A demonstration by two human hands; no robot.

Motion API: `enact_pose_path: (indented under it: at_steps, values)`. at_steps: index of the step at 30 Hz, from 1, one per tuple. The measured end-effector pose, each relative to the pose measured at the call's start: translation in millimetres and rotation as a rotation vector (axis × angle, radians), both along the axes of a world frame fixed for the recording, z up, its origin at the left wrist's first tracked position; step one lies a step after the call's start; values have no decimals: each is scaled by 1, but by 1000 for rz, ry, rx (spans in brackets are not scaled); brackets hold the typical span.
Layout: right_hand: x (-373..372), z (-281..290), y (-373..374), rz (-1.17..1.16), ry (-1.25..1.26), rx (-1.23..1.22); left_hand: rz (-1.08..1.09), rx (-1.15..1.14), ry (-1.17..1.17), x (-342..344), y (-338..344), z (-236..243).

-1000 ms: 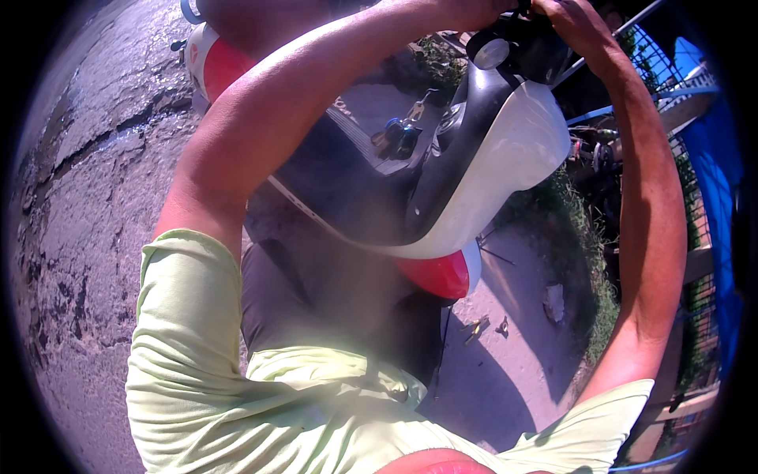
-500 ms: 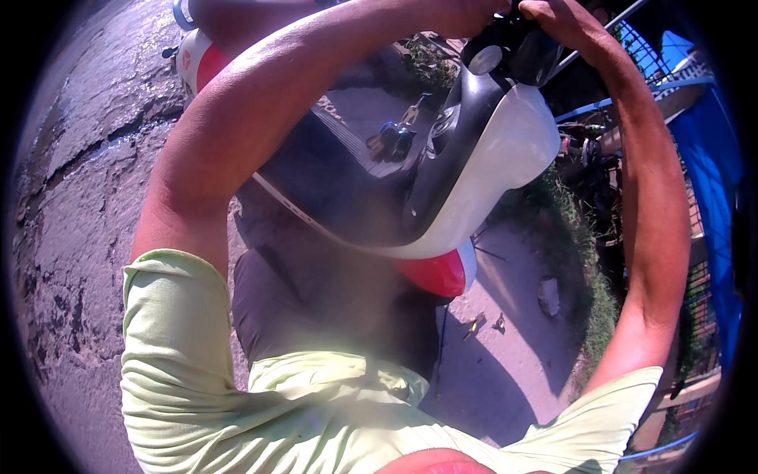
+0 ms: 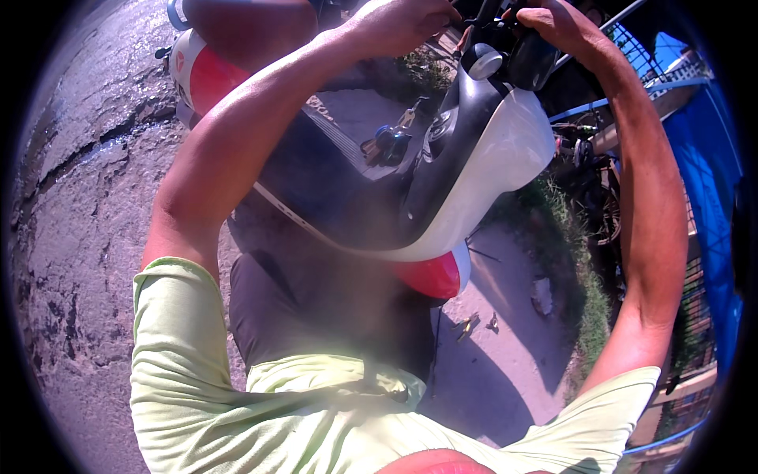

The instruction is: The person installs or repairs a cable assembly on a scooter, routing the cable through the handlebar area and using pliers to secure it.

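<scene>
My left hand (image 3: 404,25) is cut off by the top edge, just left of the scooter's handlebar. Its fingers are bent together toward the bar; what they pinch, if anything, is not visible. Fingers curled, my right hand (image 3: 557,25) grips the black handlebar (image 3: 513,24) from the other side. Below the hands is the scooter's black and white front body (image 3: 505,150). A round, pale-faced part (image 3: 482,62) sits beside a black rounded part (image 3: 530,62). A bunch of keys (image 3: 388,144) hangs from the inner panel.
A red and white vehicle part (image 3: 207,75) is at upper left, on cracked pavement (image 3: 95,237). The scooter's red and white lower part (image 3: 434,274) shows beneath the white body. Small metal pieces (image 3: 467,325) lie on the ground. Grass (image 3: 588,316) and a blue tarp (image 3: 707,150) border the right.
My left hand has drawn back leftward from the handlebar, leaving a gap between the two hands. My right hand stays at the bar. The view has shifted slightly.
</scene>
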State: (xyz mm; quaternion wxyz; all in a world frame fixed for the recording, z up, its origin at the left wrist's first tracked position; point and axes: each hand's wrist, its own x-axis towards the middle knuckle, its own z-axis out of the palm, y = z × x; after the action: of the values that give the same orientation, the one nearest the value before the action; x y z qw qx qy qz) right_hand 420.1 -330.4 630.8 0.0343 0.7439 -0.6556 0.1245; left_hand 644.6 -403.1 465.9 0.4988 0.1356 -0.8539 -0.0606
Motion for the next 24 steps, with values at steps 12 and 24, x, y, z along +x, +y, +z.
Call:
enact_pose_path:
  at_steps: [12,24]
  values:
    - [21,-10,-8,-40,120,-20,343,-47,-370,28,-18,-15]
    - [-48,-16,-47,162,-96,-22,-22,368,17,10,11,2]
